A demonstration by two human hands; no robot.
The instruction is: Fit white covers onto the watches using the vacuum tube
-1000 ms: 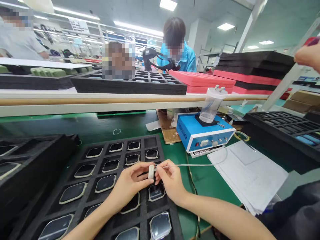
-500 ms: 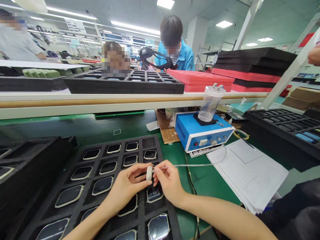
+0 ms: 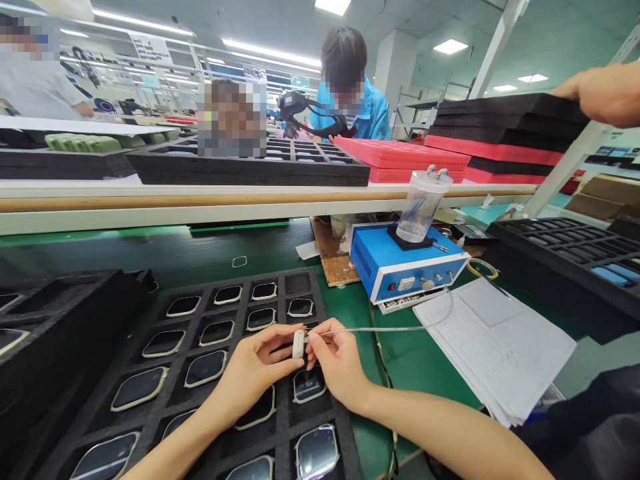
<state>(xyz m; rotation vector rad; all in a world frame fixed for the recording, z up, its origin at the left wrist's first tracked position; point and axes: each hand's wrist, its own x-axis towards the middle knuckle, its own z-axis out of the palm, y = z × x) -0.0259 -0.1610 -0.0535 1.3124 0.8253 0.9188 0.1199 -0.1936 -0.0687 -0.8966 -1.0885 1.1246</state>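
Note:
Between the thumb and fingers of my left hand (image 3: 253,363) is a small pale watch case (image 3: 299,344), held edge-on above the tray. My right hand (image 3: 341,363) pinches the end of a thin clear tube (image 3: 390,329) and keeps it against the side of the case. The very tip is too small to make out. Below both hands lies a black foam tray (image 3: 283,417) with several pale-rimmed watches, screens up, in its compartments. One watch (image 3: 309,385) sits right under my right fingers, and another watch (image 3: 317,452) lies nearer me.
The tube runs to a blue machine (image 3: 385,260) bearing a clear cylinder (image 3: 423,208). Papers (image 3: 500,353) lie at right, another foam tray (image 3: 65,333) at left. Across the back, a shelf (image 3: 225,208) carries foam trays. A co-worker's hand (image 3: 607,97) rests on stacked foam (image 3: 515,117).
At the upper right, a co-worker's hand has reached in to the left, onto the black foam stack. My hands, the watch case and the tube have hardly moved.

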